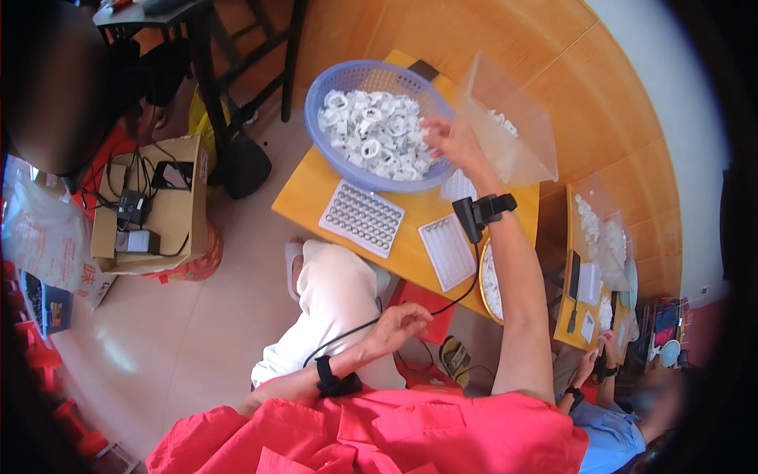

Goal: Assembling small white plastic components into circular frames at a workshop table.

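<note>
My right hand [456, 144] reaches over the right rim of a large blue-violet plastic basket [322, 150]. Its fingers are bent and spread beside the heap of white ring-shaped plastic parts [371, 130]; I see nothing held in them. Close to my lap, my left hand [397, 325] hovers with loosely curved fingers and no object visible in it. A black cable [345, 336] passes by this hand. In front of the basket, a white tray [362, 218] carries rows of small round metallic pieces. To its right lies another pale gridded tray [448, 251], whose contents are too small to make out.
A clear plastic bin [513, 146] stands right of the basket on the yellow table [304, 189]. Below my right forearm is a round container of white pieces [491, 284]. At left sits a cardboard box [170, 213] with cables. A co-worker in blue [604, 423] works at right.
</note>
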{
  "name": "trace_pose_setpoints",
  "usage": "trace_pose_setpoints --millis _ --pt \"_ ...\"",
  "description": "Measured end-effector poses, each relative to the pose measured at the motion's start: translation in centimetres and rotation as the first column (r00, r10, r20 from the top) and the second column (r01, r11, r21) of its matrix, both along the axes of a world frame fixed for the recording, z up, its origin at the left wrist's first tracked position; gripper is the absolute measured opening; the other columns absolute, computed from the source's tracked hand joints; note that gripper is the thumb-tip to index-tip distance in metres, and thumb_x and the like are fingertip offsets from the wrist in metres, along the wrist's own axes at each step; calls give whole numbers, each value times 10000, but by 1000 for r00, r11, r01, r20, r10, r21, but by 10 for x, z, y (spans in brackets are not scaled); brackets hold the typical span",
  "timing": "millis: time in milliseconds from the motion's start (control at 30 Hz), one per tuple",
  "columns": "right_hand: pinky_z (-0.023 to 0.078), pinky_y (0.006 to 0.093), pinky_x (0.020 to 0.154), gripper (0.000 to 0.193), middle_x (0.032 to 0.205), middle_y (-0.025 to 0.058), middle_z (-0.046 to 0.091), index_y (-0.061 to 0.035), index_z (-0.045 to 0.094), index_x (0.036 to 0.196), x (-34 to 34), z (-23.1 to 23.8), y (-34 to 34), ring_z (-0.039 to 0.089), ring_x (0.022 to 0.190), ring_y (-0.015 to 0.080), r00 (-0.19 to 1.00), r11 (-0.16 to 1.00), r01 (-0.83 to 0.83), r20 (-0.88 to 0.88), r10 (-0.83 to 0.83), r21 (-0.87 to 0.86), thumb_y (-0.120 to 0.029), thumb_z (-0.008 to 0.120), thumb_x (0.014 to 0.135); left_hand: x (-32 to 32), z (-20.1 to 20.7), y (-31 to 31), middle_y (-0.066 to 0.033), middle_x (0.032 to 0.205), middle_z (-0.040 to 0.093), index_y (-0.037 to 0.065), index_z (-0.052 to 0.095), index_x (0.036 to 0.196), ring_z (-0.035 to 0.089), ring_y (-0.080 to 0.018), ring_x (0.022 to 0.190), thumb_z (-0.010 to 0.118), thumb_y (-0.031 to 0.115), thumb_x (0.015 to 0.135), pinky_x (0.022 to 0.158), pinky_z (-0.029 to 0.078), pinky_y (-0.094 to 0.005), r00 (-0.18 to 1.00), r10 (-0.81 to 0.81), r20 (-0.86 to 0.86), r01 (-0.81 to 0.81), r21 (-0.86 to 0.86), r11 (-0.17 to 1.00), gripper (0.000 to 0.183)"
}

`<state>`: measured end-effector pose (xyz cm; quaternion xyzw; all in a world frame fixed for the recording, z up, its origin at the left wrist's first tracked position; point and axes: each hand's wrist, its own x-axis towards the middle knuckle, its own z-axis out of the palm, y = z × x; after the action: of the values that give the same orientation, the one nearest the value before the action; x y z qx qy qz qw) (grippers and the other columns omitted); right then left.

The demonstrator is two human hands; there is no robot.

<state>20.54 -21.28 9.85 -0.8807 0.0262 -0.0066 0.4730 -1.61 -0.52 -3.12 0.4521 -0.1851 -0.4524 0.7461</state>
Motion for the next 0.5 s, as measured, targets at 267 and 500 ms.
trace_pose_setpoints --millis 267,500 --pt "507 242 604 248 837 74 621 9 557 1021 -88 27 39 627 717 151 997 857 51 -73 -16 514 -55 604 786 10 23 17 -43 978 551 12 513 1077 582 -147 889 519 28 872 801 469 -266 982 138 -131 -152 -97 984 205" --pt "543 261 649 197 889 93 627 3 562 993 -205 3 65 638 746 165 929 588 291 -371 15 755 -55 603 810 42 85 42 -65 1013 540 50 507 1205 552 -170 940 656 7 756 795 454 -285 753 555 353 -551 -123 825 474"
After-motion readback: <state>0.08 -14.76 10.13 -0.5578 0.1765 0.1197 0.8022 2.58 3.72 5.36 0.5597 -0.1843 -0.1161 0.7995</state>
